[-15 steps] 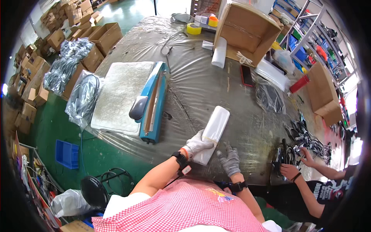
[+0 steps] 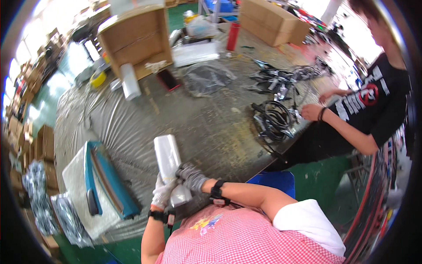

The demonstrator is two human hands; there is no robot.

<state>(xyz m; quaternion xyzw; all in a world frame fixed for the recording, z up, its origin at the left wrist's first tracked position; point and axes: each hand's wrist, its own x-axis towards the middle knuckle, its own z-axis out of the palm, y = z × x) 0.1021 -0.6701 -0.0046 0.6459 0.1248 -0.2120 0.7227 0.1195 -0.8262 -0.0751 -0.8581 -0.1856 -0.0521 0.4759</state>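
Gripping white bag stack (image 2: 165, 155) | both hands (image 2: 178, 185) | lower end hidden

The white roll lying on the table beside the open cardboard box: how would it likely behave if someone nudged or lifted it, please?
The white roll looks cylindrical and lies on its side, so it would probably roll when nudged. It rests on a wrinkled plastic sheet, which might slow it. It seems to be wound plastic film, so probably fairly stiff and slippery.

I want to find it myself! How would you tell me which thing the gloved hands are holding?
Look at the near edge of the big plastic-covered table, right above the pink checked shirt. There the left hand and right hand grip a white plastic roll. Unlike the smaller roll by the cardboard box, it is held.
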